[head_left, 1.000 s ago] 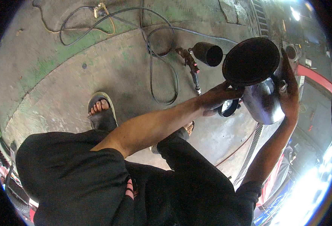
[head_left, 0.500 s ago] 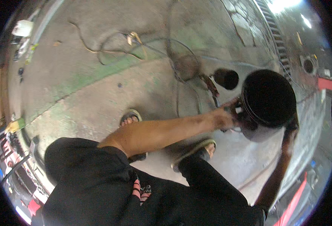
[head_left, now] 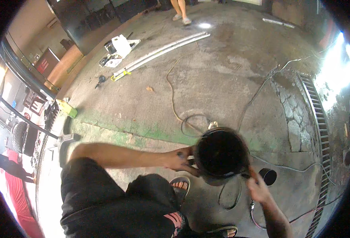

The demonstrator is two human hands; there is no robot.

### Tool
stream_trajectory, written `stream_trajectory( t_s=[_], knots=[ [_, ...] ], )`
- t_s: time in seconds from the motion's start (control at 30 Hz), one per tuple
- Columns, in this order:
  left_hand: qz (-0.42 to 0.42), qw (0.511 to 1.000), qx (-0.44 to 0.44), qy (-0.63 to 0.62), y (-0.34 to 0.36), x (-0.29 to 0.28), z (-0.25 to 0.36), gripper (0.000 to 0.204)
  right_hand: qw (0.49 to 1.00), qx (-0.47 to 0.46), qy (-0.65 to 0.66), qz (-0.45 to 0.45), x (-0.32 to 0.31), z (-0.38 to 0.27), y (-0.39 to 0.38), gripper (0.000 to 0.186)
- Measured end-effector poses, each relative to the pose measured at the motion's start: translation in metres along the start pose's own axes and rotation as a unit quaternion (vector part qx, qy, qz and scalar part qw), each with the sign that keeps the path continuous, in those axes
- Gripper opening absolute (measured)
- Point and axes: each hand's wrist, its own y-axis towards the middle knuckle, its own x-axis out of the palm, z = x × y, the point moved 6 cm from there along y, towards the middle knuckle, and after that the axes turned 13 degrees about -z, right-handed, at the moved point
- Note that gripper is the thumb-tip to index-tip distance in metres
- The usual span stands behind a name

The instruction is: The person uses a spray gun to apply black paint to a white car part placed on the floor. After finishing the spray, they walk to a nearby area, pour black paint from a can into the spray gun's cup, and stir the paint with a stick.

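Observation:
A large black, round, bucket-like container [head_left: 221, 152] is held up in front of me, its dark round mouth facing the camera. What may be inside is too dark to make out. On its left side my left hand [head_left: 183, 160] has its fingers closed around the wall, beside a small pale spot. My right hand [head_left: 256, 184] grips the opposite side near the rim, its fingertips partly hidden. Past that hand, a smaller black cylinder [head_left: 268, 176] lies on the concrete floor.
A thin hose [head_left: 171, 85] and several cables snake over the floor. A slotted drain grate [head_left: 318, 115] runs along the right. Long pale bars [head_left: 163, 53] and a white jug [head_left: 121, 45] lie farther off. Another person's legs [head_left: 179, 10] stand at the far edge.
The view has swung, bringing more of the far floor into sight. The black container, still between both hands, now appears nearer the middle rather than at the right.

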Motion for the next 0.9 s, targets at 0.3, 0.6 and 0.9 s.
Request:
stream_trajectory(
  t_s=[0.3, 0.6, 0.9],
  knots=[
    [0.238, 0.969, -0.063, -0.031, -0.086, -0.037, -0.192, 0.092, 0.981, 0.051, -0.168, -0.087, 0.061, 0.057, 0.188, 0.079],
    [0.149, 0.984, -0.058, 0.075, -0.069, -0.067, -0.249, 0.089, 0.957, 0.188, -0.046, -0.218, 0.021, 0.121, 0.085, 0.075],
    [0.13, 0.966, -0.112, 0.192, -0.113, -0.042, -0.22, 0.087, 0.931, 0.312, -0.041, -0.184, -0.03, 0.19, -0.064, 0.058]
  ],
)
